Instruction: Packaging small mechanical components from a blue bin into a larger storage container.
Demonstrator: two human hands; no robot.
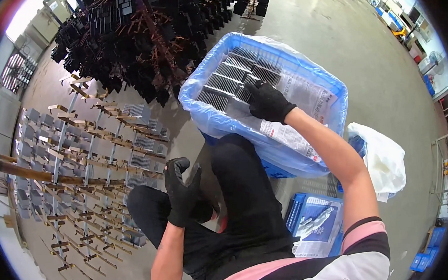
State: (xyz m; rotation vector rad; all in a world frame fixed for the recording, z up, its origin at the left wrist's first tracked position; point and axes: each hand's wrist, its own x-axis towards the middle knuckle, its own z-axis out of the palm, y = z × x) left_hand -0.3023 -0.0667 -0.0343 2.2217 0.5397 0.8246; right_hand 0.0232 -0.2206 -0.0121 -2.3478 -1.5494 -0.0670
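Note:
A blue crate [338,95] lined with clear blue plastic stands in front of me. Inside it, rows of finned metal heat sinks [222,83] stand packed at its left, with newspaper [304,93] beside them. Gloved in black, my right hand [270,102] reaches into the crate. Its fingers are closed at the edge of a heat sink [243,94] at the near end of the rows; the glove covers part of the grip. My left hand [181,191], also in a black glove, hovers above my left leg. Its fingers are curved with the thumb apart, and nothing shows between them.
On my left stands a rack [88,180] with many hooks carrying grey finned pieces. Dark parts hang from another rack [138,27] behind it. A smaller blue crate [296,211] with newspaper is by my right side, and a white bag [384,160] lies beyond it.

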